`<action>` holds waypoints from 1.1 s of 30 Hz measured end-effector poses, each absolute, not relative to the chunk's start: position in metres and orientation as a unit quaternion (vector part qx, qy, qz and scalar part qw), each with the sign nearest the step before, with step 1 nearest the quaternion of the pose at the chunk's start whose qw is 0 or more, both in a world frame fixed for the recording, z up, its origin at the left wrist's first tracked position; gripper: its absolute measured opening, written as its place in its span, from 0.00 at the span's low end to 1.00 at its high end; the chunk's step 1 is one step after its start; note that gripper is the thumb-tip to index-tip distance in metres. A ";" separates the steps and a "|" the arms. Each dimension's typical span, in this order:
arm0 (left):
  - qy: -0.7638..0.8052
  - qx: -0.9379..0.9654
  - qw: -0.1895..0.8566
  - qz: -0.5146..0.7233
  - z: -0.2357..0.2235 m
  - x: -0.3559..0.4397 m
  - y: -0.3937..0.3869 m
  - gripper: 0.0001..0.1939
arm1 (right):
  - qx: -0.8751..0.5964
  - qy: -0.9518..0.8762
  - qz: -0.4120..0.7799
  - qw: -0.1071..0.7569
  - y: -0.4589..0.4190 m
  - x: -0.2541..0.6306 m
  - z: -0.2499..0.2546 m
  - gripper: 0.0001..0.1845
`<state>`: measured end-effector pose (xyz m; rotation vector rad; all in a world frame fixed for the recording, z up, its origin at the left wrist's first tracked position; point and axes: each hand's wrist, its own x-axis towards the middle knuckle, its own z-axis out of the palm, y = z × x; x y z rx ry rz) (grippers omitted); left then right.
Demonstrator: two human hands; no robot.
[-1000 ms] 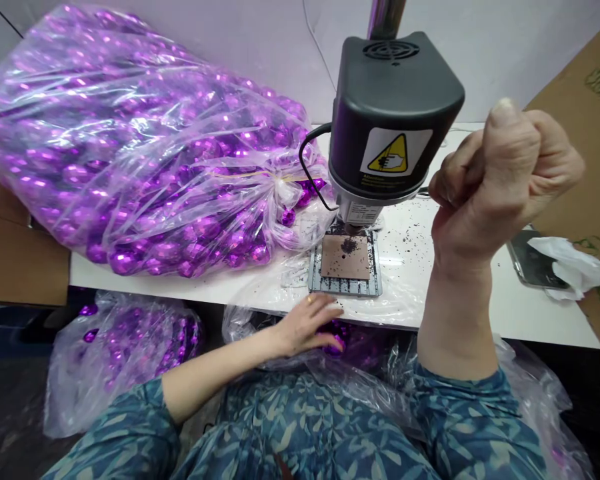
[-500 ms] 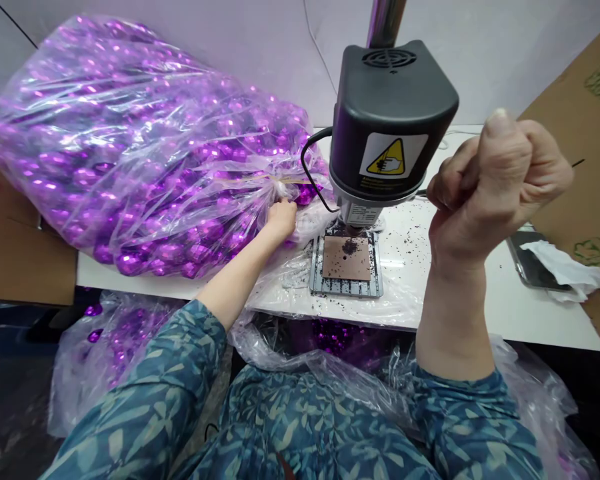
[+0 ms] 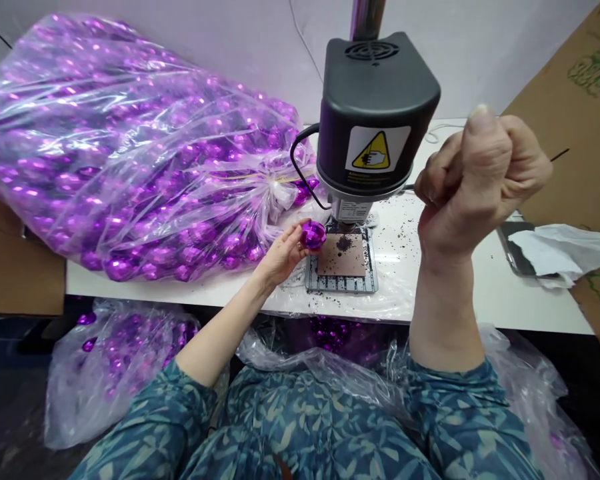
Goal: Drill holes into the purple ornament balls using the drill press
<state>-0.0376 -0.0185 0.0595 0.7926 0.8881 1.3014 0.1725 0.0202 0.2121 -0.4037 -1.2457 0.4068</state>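
Observation:
My left hand point(image 3: 286, 253) pinches a shiny purple faceted ball point(image 3: 313, 235) between thumb and fingers. The ball is just over the left edge of the brown square plate point(image 3: 341, 263), which lies on a grey slotted base point(image 3: 340, 286) and bears a small hole and dark shavings. Above it stands the black head of a drill press point(image 3: 380, 113) with a yellow warning label; its bit is hardly visible. To the right, my right hand point(image 3: 485, 180) is closed in a fist around the drill press lever, most of which the fingers hide.
A large tied plastic bag point(image 3: 145, 147) of purple balls fills the left of the white table point(image 3: 480, 293). A phone-like dark slab point(image 3: 517, 250) lies right, under white tissue point(image 3: 560, 250). Cardboard point(image 3: 575, 120) stands at the right. More plastic bags hang below the table's front edge.
My left hand has come away from the bag's tied neck, toward the plate, and a purple ball now shows in its fingers. The right fist keeps its place beside the drill press.

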 end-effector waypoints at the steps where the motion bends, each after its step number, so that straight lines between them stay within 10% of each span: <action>1: 0.387 0.323 0.651 0.568 0.058 -0.034 -0.018 0.21 | -0.187 -0.575 0.186 0.774 0.020 0.172 0.212 0.29; 14: 0.358 0.189 0.774 0.488 0.067 -0.018 -0.025 0.15 | -0.183 -0.575 0.184 0.776 0.018 0.172 0.209 0.29; 24: 0.459 0.472 0.555 0.509 0.037 -0.017 -0.021 0.36 | -0.172 -0.565 0.192 0.784 0.015 0.172 0.207 0.28; 33: 0.468 0.545 0.509 0.474 0.021 -0.014 -0.012 0.34 | -0.268 -0.574 0.169 0.755 0.009 0.172 0.205 0.33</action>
